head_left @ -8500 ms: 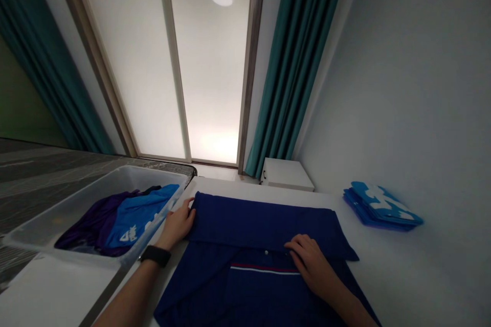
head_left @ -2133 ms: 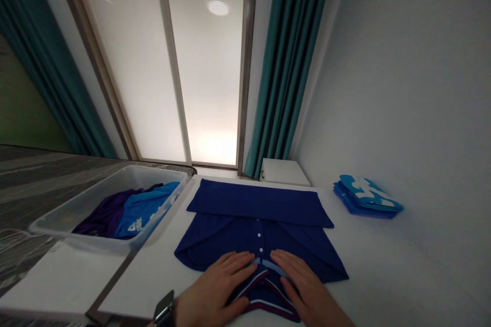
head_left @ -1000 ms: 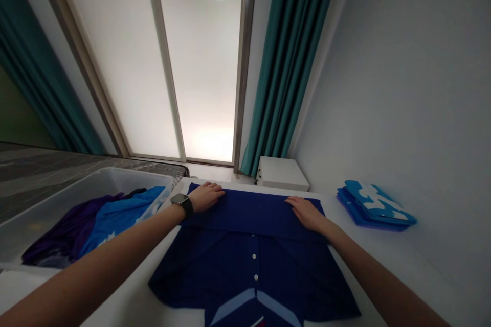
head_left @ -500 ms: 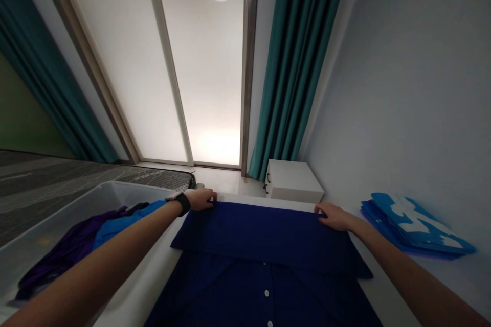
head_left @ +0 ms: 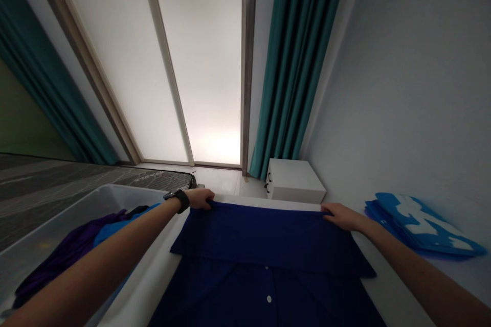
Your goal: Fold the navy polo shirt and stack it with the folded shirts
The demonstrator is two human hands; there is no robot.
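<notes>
A dark navy shirt (head_left: 264, 240) with white buttons lies on a white table, its far part folded over toward me as a wide flap. My left hand (head_left: 201, 198), below a black wristwatch, pinches the far left corner of the fold. At the far right corner, my right hand (head_left: 341, 215) grips the same folded edge between thumb and fingers. The cloth edge between both hands looks nearly straight. The shirt's lower part runs out of view at the bottom.
To the left stands a translucent plastic bin (head_left: 115, 191) holding purple and blue clothes (head_left: 57, 260). A stack of folded blue and white cloth (head_left: 425, 225) lies on the right. Beyond the table are a white cabinet (head_left: 295, 179), teal curtains (head_left: 299, 61) and frosted sliding doors (head_left: 199, 61).
Both hands have moved slightly apart along the folded edge, the right one a little to the right. Their fingers have closed more firmly on the cloth. The view has shifted slightly.
</notes>
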